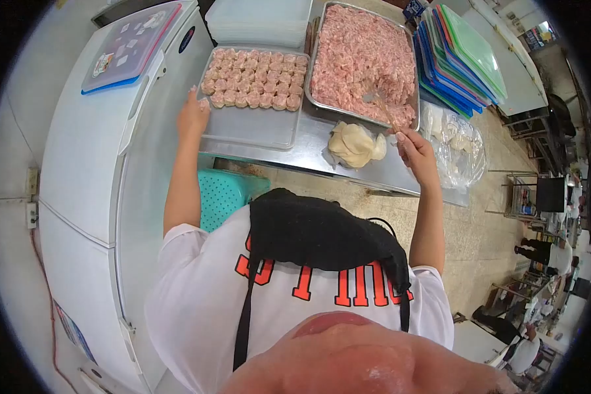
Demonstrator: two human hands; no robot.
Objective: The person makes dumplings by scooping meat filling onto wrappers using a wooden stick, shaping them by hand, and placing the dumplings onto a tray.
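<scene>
My left hand [194, 118] is at the left edge of a clear plastic tray [249, 129], beside the end of the dumpling rows. Its fingers look apart, and a small pinkish patch near the fingertips is too small to make out. Several open-topped meat dumplings [256, 79] stand in tight rows on the tray's far part. My right hand [416, 155] is closed around the handle of a thin spatula [386, 113], whose tip touches the ground meat [361, 52] in a large metal tray [316, 100]. Near that hand, a pile of round dough wrappers [353, 146] lies on the metal table.
Stacked clear trays [259, 23] stand at the back, and coloured plastic lids [456, 59] at the right. A plastic bag [454, 141] lies at the table's right end. Left is a white fridge [85, 171]; below, a turquoise stool [220, 194]. Other people [558, 256] are far right.
</scene>
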